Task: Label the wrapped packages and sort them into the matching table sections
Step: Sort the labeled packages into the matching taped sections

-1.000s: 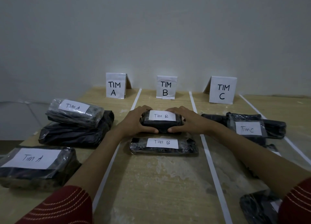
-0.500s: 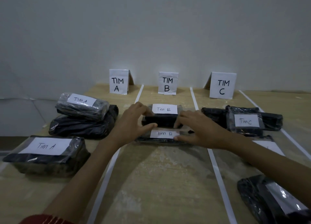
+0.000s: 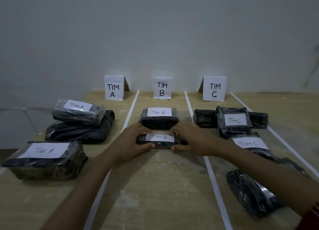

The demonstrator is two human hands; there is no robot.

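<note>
Two black wrapped packages labelled "Tim B" lie in the middle section. My left hand and my right hand grip the two ends of the near Tim B package, thumbs at its front edge. The far Tim B package lies just behind it, free of both hands. Three Tim A packages, one being the front one, fill the left section. Tim C packages lie in the right section.
Folded paper signs TIM A, TIM B and TIM C stand at the back against the wall. White tape lines divide the wooden table. A black wrapped package lies at the near right, partly under my right forearm.
Both hands left the far Tim B package, which stays put behind, and came back toward me to grip the near Tim B package.
</note>
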